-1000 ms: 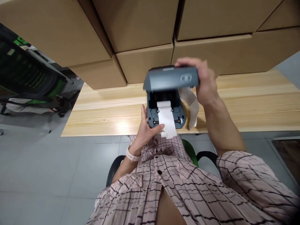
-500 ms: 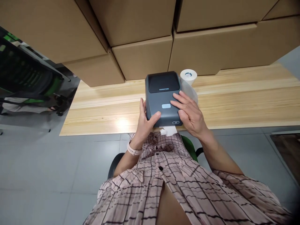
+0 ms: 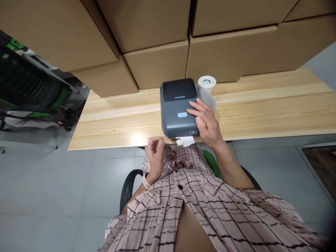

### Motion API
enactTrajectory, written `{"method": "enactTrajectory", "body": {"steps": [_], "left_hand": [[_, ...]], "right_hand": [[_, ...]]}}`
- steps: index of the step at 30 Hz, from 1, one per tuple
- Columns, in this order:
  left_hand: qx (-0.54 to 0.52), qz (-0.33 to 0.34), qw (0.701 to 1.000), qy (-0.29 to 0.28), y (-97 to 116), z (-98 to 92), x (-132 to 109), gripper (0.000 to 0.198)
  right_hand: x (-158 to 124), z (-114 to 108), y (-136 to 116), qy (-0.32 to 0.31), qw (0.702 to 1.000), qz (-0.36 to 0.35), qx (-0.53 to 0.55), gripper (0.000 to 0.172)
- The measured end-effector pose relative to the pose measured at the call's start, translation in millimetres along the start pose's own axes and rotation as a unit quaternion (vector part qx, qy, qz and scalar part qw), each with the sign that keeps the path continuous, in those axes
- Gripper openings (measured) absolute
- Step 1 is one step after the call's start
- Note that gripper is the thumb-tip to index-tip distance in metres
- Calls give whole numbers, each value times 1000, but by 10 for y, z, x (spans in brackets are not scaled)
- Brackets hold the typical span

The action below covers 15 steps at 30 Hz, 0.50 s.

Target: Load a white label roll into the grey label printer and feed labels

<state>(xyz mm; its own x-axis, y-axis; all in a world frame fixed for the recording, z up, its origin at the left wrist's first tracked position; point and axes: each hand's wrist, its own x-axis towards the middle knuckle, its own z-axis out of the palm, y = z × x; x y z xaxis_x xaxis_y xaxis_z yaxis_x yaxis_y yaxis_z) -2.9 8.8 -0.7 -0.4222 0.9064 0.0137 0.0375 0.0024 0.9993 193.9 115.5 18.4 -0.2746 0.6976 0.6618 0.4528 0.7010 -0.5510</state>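
Note:
A dark grey label printer (image 3: pixel 174 122) with a black window and a pale blue button stands at the table's front edge. A torn strip of white paper (image 3: pixel 187 141) sticks out of its front slot. My right hand (image 3: pixel 208 122) lies on the printer's right side, its fingers stretched across the top near the button. Apart from the printer, my left hand (image 3: pixel 155 152) hovers just off the table's edge with its fingers curled in; nothing shows in them. Behind my right hand stands a roll of white labels (image 3: pixel 207 84), with a translucent strip (image 3: pixel 208 99) hanging between it and the printer.
Large cardboard boxes (image 3: pixel 157 63) are stacked along the back of the wooden table (image 3: pixel 267 108). A black and green chair (image 3: pixel 28 73) and part of another person's legs (image 3: pixel 28 120) are at the left. A chair armrest (image 3: pixel 128 185) is beside my left arm.
My left hand has let go of the printer's left front corner, drawn back toward me and curled its fingers. My right hand stays on the printer. The view has shifted slightly.

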Motion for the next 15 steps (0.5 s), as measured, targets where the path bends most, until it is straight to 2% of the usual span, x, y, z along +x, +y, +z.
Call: {"method": "enactTrajectory", "body": {"steps": [1, 3, 4, 5, 7, 11, 13, 15], "left_hand": [[-15, -47, 997, -56, 14, 7, -58, 44], [-57, -161, 964, -205, 71, 69, -96, 53], [-81, -207, 941, -254, 104, 118, -82, 56], [-104, -238, 925, -278, 134, 174, -55, 58], [-129, -260, 914, -283, 168, 284, 8, 57], [-116, -221, 934, -254, 139, 408, 44, 48], [-94, -182, 947, -246, 117, 384, 25, 46], [-71, -156, 950, -262, 102, 285, 15, 42]], "right_hand": [[0, 8, -9, 6, 1000, 0, 5, 41], [-1, 18, -20, 11, 1000, 2, 9, 40], [-3, 21, -21, 10, 1000, 3, 8, 40], [-5, 22, -20, 7, 1000, 4, 7, 40], [-9, 17, -14, 3, 1000, 3, 3, 39], [10, -25, -27, -6, 1000, 5, -16, 38], [37, -61, -57, -13, 999, 6, -37, 35], [69, -96, -91, -25, 998, -7, -56, 31]]}}
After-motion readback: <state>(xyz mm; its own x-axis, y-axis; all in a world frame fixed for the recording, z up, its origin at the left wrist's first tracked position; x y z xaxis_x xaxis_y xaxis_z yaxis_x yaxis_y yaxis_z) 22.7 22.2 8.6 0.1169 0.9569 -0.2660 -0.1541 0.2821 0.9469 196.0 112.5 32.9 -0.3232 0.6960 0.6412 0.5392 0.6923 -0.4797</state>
